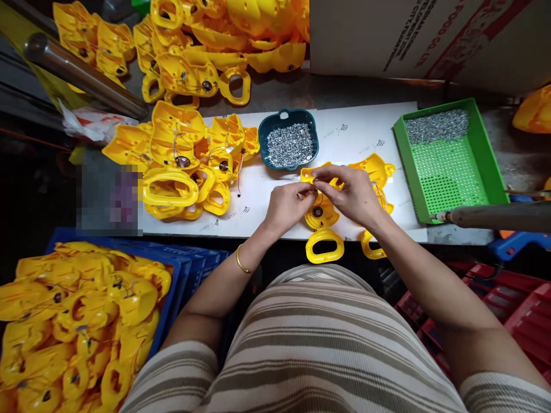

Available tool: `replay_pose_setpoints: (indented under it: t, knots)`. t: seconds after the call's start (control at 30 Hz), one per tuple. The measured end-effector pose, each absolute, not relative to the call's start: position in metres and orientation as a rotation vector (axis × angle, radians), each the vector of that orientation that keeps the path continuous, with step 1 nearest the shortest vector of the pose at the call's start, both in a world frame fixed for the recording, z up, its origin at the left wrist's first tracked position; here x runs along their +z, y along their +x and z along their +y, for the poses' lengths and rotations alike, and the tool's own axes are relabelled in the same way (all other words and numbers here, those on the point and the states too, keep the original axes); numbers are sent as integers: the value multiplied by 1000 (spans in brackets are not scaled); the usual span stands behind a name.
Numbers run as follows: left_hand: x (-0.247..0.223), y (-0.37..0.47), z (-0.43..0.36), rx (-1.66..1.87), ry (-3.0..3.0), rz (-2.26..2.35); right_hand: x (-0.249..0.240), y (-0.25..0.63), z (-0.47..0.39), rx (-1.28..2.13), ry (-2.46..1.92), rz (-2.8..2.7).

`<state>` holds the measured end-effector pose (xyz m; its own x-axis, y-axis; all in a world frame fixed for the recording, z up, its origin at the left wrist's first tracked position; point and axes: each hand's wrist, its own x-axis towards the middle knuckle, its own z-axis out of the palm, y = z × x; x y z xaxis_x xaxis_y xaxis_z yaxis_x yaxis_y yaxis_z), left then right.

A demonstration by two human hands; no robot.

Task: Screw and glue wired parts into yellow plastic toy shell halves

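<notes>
Both hands meet over a yellow plastic shell (328, 217) with a round dark part and a ring handle, near the table's front edge. My left hand (289, 207) pinches at the upper part of this shell, its fingertips closed on something too small to make out. From the right, my right hand (350, 192) has thumb and forefinger together at the same spot; what they hold is hidden. Another yellow shell (373, 169) lies partly behind my right hand. Just above the hands stands a dark teal bowl (262, 137) of small silvery screws (290, 144).
Yellow shells with wires (178, 132) are piled left on the white sheet (253, 198), more behind. A green basket (445, 186) with small metal pieces stands right, near a metal-tipped tool (477, 217). Blue crate (166, 298) lower left, red crates (516, 310) lower right, carton (357, 43) behind.
</notes>
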<state>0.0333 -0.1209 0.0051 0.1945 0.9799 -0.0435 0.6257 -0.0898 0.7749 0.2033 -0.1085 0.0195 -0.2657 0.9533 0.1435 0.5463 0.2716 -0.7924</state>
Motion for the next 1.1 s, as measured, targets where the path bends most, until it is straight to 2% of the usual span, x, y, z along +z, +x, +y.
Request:
replay_pose_setpoints:
  t: [0.17,0.3,0.43,0.57,0.77,0.87,0.97,1.1]
  knots:
    - [5,29,-119,802,1061,1369,13,208,-127,725,-1447,-1815]
    - [9,30,-118,783,920,1318,5,201,-139,654,-1604,-1960]
    - [6,32,-120,792,922,1296,-1,195,-136,760,-1603,-1919]
    - [-4,29,-125,810,1132,1311,2,202,-129,865,-1564,-1859]
    - [4,26,-138,964,2050,1443,18,219,-123,714,-1798,-2044]
    - [9,36,-140,885,2373,1400,22,221,-121,776,-1847,-2080]
    - [-1,49,-135,769,2464,1377,24,222,-118,880,-1841,-2071]
    - [-23,61,-127,852,2368,1403,23,225,-115,1018,-1848,-2015]
